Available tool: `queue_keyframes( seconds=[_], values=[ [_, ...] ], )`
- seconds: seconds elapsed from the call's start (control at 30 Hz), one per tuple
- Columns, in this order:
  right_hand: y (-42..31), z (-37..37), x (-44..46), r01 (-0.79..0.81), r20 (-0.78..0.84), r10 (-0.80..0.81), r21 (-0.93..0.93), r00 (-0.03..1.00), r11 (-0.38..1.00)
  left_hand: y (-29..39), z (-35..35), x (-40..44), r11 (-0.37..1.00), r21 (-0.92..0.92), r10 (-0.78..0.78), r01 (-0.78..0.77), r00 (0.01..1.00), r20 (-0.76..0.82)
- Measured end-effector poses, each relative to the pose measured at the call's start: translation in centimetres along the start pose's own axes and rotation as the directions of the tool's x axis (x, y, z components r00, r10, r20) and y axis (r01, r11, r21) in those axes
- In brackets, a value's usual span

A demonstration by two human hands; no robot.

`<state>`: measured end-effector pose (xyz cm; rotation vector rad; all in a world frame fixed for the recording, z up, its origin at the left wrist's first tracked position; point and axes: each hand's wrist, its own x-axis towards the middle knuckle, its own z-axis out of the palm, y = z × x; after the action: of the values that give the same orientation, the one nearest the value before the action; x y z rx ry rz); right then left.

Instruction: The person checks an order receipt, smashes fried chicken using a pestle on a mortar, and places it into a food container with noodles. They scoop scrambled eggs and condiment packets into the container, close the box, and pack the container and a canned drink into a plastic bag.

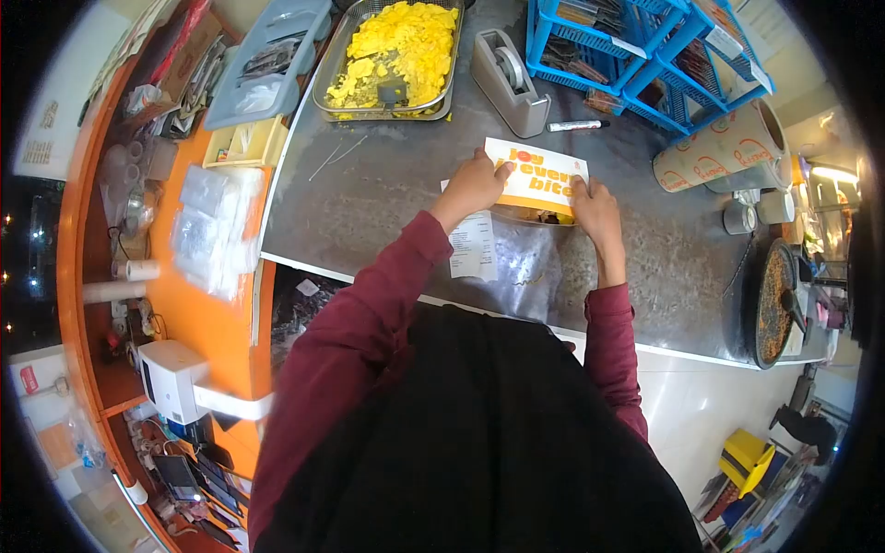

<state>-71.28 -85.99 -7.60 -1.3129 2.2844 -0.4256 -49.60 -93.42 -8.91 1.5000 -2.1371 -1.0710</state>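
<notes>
Two hands in on the table (369,217), both on the same printed card (537,175) ("Joy", "every", "bite" legible). Left hand (474,188) pinches its left end, thumb over the face; right hand (598,212) has the right end, so grip is narrow on both sides. Card sits over a clear container (527,220), dark and yellowish contents just showing under its lower edge; can't tell what they are. Location: near the table's front edge, ahead of the torso. Receipt (474,249) lies flat beside it, by the left wrist. Next out: black-capped marker (576,124) just past the card, two thin rods (337,158) lying to the left. Beyond those, grey tape dispenser (512,88), with a wire basket (392,114) of yellow crumbly food (401,41) left of it. Right side: large roll (722,145) with orange print, tilted; a round pan (774,304) of brown crumbs at the table's right end. Blue racks (590,38) with packets at the back. Off to the left, clear plastic bags (217,230) on an orange ledge (180,318).
</notes>
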Motion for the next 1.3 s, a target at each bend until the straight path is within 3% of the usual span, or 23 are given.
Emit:
queue_keyframes(
  seconds=[0.2,0.33,0.5,0.6,0.73,1.0,1.1,1.3],
  values=[
    [0.3,1.6,-1.1,0.048,-0.038,-0.048,0.001,0.998,0.999,-0.5,1.0,-0.8,0.995,-0.098,-0.025,0.026,0.999,0.02],
    [0.9,3.5,-1.9,0.152,-0.217,-0.155,-0.031,0.964,0.988,-2.8,2.6,-0.7,0.996,-0.077,0.039,-0.038,0.999,0.003],
    [1.7,3.9,-1.8,0.253,-0.316,-0.254,-0.045,0.914,0.966,-3.4,2.7,-0.9,0.952,0.113,0.301,-0.285,0.94,-0.159],
    [1.4,2.3,-1.5,0.528,-0.359,-0.503,-0.035,0.786,0.849,-2.1,0.3,-1.1,0.835,0.276,0.51,-0.477,0.858,-0.059],
    [0.9,2.6,-1.1,0.614,-0.231,-0.616,-0.089,0.753,0.784,-2.3,0.1,-0.4,0.652,0.399,0.654,-0.645,0.744,0.134],
    [1.3,3.5,-0.7,0.63,-0.192,-0.639,-0.114,0.745,0.768,-2.6,0.3,-0.3,0.606,0.428,0.692,-0.671,0.71,0.132],
    [1.2,2.5,-1.0,0.668,-0.132,-0.707,-0.246,0.695,0.703,-2.5,0.3,-0.4,0.589,0.453,0.696,-0.67,0.705,0.138],
    [1.5,-0.1,-1.4,0.808,0.146,-0.807,-0.269,0.572,0.524,-2.5,0.3,-0.5,0.537,0.524,0.703,-0.662,0.694,0.157]
  ],
)
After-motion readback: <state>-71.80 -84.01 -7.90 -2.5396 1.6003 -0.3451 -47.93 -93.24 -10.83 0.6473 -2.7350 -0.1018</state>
